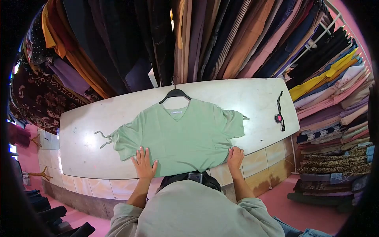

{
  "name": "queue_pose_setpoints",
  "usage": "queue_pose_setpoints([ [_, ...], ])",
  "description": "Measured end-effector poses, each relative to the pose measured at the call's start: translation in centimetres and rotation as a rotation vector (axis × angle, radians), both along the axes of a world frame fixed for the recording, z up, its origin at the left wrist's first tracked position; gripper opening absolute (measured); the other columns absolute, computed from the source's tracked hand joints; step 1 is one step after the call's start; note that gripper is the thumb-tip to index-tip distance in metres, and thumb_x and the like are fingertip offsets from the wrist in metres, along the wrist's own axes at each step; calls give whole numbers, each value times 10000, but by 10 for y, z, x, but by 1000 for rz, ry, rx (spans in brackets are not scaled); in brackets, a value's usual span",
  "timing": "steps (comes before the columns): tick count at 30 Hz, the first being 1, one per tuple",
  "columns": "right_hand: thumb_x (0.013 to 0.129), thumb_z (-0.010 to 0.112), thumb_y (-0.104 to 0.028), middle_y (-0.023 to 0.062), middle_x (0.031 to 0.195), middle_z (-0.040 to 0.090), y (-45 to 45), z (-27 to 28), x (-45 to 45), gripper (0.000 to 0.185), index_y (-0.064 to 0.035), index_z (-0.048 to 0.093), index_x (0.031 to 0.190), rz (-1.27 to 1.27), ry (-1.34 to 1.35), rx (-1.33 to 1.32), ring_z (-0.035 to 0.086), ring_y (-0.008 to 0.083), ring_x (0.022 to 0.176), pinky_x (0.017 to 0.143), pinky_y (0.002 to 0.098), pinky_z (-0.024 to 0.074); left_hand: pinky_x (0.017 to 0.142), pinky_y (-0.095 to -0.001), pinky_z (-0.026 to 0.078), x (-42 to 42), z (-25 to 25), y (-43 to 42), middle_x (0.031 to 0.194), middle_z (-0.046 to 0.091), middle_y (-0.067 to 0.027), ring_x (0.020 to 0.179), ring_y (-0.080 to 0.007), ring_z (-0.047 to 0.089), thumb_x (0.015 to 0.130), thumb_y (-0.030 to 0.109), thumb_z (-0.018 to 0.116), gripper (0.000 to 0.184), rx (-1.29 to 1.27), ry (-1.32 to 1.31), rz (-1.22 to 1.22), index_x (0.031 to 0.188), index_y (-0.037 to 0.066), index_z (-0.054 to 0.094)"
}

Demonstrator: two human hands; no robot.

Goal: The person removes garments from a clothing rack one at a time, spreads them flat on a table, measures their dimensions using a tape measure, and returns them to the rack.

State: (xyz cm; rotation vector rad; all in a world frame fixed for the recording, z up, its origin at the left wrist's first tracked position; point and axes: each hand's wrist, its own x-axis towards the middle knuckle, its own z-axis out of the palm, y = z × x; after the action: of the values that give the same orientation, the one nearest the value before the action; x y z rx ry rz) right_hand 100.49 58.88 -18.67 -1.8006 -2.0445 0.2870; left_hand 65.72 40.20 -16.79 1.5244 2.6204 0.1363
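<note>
A light green V-neck blouse (181, 136) lies spread face up on the white table, with loose ties at both sleeve ends. Its neck is on a black hanger (175, 94), whose hook points to the far edge. My left hand (145, 165) rests flat, fingers spread, on the blouse's left side below the sleeve. At the opposite side edge, below the right sleeve, my right hand (235, 158) has its fingers bent and closed on the fabric. The blouse's lower hem reaches the near table edge by my waist.
On the right of the white table (87, 154) lies a black strap with a pink round piece (279, 118). Hanging trousers (237, 39) crowd the far edge. More hanging garments (335, 75) and folded stacks (335, 162) stand at right, patterned clothes (39, 94) at left.
</note>
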Motion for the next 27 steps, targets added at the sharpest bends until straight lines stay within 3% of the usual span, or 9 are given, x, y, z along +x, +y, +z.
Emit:
queue_pose_setpoints([
  [2,795,566,-160,140,972,517,8,1,-15,203,-32,516,944,-44,-83,-6,447,321,915,794,451,343,1004,-587,104,3,-1,-2,1415,203,-134,1295,-326,182,789,455,465,683,-12,17,12,1348,112,274],
  [4,796,574,-210,170,1184,446,16,-3,-36,393,-36,458,1128,52,114,292,389,356,1099,917,480,298,1000,-594,103,4,-1,-2,1415,200,-138,1295,-329,181,785,451,471,690,-21,17,15,1350,112,268],
  [6,814,546,-296,171,1353,293,23,4,-63,580,-60,323,1294,176,114,163,255,376,1245,1011,508,196,995,-601,103,5,-1,-5,1415,197,-141,1294,-331,180,781,446,477,697,-34,14,9,1353,111,262],
  [9,836,491,-375,167,1406,208,49,-8,-76,634,-102,249,1354,294,-226,51,196,363,1288,1027,535,147,990,-609,96,8,2,-8,1413,202,-148,1290,-343,185,772,434,489,700,-16,-12,10,1349,103,274],
  [15,848,445,-430,160,1420,178,83,-12,-64,635,-155,218,1374,304,-266,35,188,326,1301,1013,564,156,989,-615,68,13,-4,-14,1419,193,-164,1292,-374,173,762,411,496,694,12,-89,40,1342,86,297],
  [17,841,485,-372,170,1357,311,91,-8,-49,543,-124,358,1307,320,-224,120,279,328,1260,1002,519,224,988,-617,59,12,-5,-13,1425,177,-168,1302,-377,151,768,419,482,701,-59,-79,80,1351,85,282],
  [19,809,539,-279,164,1196,479,112,-13,-23,383,-70,519,1130,491,180,73,418,334,1133,949,454,311,986,-620,59,12,-4,-13,1425,175,-169,1304,-376,143,774,428,471,700,-66,-90,76,1353,84,278],
  [23,768,519,-119,170,1011,542,176,2,60,196,3,558,916,161,137,348,480,334,959,853,424,372,982,-626,60,11,-4,-11,1428,161,-173,1311,-379,119,790,460,439,703,-110,-92,93,1359,87,262],
  [27,784,513,-105,194,1247,411,245,-30,169,465,-47,411,1234,-418,-196,236,394,336,1141,954,391,334,976,-633,62,12,2,-9,1430,143,-176,1308,-391,109,791,454,450,714,-138,-136,133,1364,84,242],
])
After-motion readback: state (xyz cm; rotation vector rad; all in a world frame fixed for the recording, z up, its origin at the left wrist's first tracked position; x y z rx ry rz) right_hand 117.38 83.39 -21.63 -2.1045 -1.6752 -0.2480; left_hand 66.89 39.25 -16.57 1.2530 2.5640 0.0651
